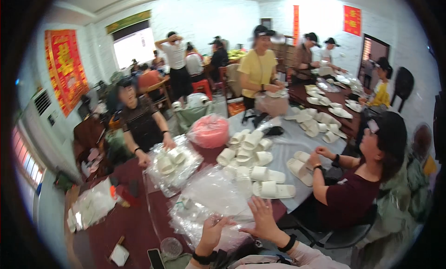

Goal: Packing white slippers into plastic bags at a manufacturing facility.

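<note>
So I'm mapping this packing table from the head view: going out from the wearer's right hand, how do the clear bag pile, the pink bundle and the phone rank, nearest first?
From the right hand:
1. Clear bag pile, just beyond and left of the fingers, touching or nearly so.
2. Phone, lower left by the table's near edge.
3. Pink bundle, farther up the table, left of the white slipper heap.

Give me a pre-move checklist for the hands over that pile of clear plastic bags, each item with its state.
1. Left hand free of load: ok, fingers spread, nothing gripped.
2. Right hand free: ok, open above the clear plastic bags.
3. White slippers close to the right hand: ok, a pair lies beside the bags.
4. Bag mouth open: cannot tell, plastic is crumpled.
5. Neighbour's hands apart from the person's own: ok, on another slipper.
</note>
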Motion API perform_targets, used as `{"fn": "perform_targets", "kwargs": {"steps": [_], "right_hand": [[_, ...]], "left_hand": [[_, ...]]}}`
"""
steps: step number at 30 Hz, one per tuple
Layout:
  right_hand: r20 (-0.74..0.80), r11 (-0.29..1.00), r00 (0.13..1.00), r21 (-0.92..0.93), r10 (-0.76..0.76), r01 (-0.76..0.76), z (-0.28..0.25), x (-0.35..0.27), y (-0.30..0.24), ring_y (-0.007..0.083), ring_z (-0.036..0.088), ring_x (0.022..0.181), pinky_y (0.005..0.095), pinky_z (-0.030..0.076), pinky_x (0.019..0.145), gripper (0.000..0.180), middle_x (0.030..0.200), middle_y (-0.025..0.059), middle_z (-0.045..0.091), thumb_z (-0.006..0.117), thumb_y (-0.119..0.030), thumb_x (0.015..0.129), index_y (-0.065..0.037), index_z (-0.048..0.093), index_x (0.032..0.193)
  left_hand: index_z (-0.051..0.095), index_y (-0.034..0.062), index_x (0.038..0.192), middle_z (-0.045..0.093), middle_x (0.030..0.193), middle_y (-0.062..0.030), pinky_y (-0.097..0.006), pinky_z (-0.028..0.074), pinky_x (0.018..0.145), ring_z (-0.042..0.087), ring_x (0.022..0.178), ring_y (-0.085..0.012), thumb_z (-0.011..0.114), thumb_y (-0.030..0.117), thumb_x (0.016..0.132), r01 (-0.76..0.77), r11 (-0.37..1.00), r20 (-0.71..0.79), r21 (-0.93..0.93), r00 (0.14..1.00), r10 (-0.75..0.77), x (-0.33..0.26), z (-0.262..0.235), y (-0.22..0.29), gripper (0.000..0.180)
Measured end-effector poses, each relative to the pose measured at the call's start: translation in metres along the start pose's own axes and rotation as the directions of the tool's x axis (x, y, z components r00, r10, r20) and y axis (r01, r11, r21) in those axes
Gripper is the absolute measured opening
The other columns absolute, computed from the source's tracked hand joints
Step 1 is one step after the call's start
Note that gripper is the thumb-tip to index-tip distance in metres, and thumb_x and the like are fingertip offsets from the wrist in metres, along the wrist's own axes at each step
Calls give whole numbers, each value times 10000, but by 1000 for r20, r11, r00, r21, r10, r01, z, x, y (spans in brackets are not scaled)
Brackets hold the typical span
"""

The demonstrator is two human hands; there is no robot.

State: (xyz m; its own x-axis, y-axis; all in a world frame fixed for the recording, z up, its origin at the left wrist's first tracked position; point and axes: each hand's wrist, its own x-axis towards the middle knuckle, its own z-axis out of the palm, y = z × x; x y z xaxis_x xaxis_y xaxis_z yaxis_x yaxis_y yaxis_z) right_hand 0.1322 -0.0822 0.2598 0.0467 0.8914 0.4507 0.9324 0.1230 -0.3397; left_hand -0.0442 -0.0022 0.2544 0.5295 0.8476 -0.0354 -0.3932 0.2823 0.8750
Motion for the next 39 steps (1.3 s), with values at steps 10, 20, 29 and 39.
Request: {"fn": "perform_targets", "kwargs": {"steps": [10,20,29,39], "right_hand": [[71,979,994,193,-86,71,4,-17,28,239,559,869,349,429,752,439,841,71,596,635,-160,656,-87,559,1082],[-52,944,981,268,-187,195,-29,-39,62,233,546,830,340,417,724,249,832,59,588,637,-123,649,-69,594,888],[-65,931,980,307,-188,199,-71,-86,95,224,541,684,325,399,645,132,699,53,556,629,-111,692,-64,592,809],[13,923,985,352,-171,156,-84,-125,118,245,554,684,351,400,643,63,711,70,596,600,-68,683,-54,597,744]], "left_hand": [[520,34,816,464,604,36,-190,325,416,412,482,-39,499,38,864,18,971,269,237,960,-84,-36,42,22,53],[522,-16,761,538,718,-105,-316,442,554,527,642,-173,498,-5,829,38,995,271,97,961,-63,-35,73,-1,72],[591,-74,912,615,907,-184,-349,435,876,612,852,-257,502,7,841,169,977,465,127,860,-209,-56,104,-36,140],[565,19,1036,612,952,-84,-272,436,796,560,882,-149,559,267,854,178,777,231,603,894,-384,-116,80,-138,308]]}}
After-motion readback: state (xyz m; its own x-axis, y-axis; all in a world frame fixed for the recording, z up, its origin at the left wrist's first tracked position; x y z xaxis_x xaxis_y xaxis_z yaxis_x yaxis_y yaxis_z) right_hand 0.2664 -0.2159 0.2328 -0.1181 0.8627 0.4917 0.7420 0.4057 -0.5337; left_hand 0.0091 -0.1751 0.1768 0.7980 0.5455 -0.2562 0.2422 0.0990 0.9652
